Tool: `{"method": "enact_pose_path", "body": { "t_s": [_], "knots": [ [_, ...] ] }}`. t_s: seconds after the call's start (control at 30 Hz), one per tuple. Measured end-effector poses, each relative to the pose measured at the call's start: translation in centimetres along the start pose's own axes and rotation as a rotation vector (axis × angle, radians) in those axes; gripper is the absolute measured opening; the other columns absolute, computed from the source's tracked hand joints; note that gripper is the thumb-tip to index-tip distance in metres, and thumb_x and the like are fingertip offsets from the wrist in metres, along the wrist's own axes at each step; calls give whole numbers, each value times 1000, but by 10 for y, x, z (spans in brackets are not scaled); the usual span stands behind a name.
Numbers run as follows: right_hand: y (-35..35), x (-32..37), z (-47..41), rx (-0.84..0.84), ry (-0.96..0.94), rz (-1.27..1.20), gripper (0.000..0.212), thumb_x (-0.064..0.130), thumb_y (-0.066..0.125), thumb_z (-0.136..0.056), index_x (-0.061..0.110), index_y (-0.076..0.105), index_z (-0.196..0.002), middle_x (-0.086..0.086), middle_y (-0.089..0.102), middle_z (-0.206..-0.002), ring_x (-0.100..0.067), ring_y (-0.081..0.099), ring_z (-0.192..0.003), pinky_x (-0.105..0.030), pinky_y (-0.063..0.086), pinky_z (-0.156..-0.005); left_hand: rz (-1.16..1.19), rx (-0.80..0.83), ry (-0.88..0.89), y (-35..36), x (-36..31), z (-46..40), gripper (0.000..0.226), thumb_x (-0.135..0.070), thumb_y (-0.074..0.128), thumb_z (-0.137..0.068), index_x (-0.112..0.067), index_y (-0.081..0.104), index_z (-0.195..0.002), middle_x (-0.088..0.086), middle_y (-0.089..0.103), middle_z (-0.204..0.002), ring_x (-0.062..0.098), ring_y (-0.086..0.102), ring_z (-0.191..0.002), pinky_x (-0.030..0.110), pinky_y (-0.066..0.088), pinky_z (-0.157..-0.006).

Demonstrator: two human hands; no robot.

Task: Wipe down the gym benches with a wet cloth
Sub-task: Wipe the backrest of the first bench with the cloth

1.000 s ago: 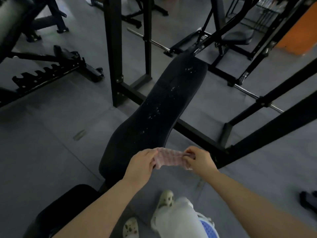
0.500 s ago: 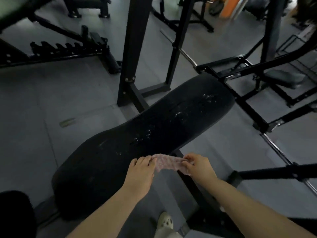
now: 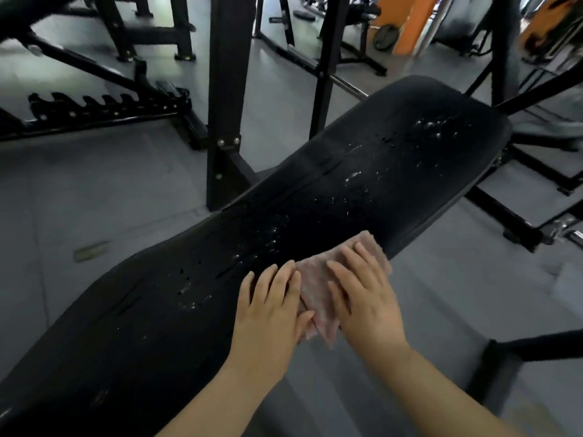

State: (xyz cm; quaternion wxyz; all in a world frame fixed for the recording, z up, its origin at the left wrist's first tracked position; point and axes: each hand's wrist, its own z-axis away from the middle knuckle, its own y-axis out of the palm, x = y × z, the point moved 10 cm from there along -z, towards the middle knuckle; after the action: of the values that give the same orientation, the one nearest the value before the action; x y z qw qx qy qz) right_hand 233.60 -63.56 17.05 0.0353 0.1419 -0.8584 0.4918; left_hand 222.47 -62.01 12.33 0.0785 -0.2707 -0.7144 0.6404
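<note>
Both your hands have dropped from mid-air: left hand [image 3: 271,313] and right hand [image 3: 367,299] press the cloth [image 3: 318,288] flat-fingered on the bench pad [image 3: 284,197]'s near edge, spreading pressure before wiping its droplets.

Both hands, left [image 3: 268,310] and right [image 3: 366,298], pressed flat on pink cloth [image 3: 318,288] at near edge of black bench [image 3: 220,263]; water droplets [image 3: 353,178] beyond cloth.
</note>
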Motion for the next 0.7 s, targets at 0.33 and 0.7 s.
{"method": "enact_pose_path", "body": {
  "t_s": [0.33, 0.7],
  "knots": [
    [28, 4, 20, -126, -119, 175, 54, 50, 16, -99, 25, 50, -135, -8, 45, -143, -27, 23, -141, -48, 5, -116, -121, -425, 168, -8, 14, 19, 48, -38, 32, -88, -17, 69, -109, 0, 63, -116, 28, 56, -109, 52, 24, -99],
    [78, 84, 92, 6, -327, 117, 51, 44, 9, -102, 22, 35, -140, -9, 43, -145, -27, 18, -140, -48, 6, -112, -311, -121, -136, 10, 49, 136, 45, -38, 21, -101, -30, 28, -145, -4, 12, -154, 22, 7, -142, 51, -4, -111]
  ]
}}
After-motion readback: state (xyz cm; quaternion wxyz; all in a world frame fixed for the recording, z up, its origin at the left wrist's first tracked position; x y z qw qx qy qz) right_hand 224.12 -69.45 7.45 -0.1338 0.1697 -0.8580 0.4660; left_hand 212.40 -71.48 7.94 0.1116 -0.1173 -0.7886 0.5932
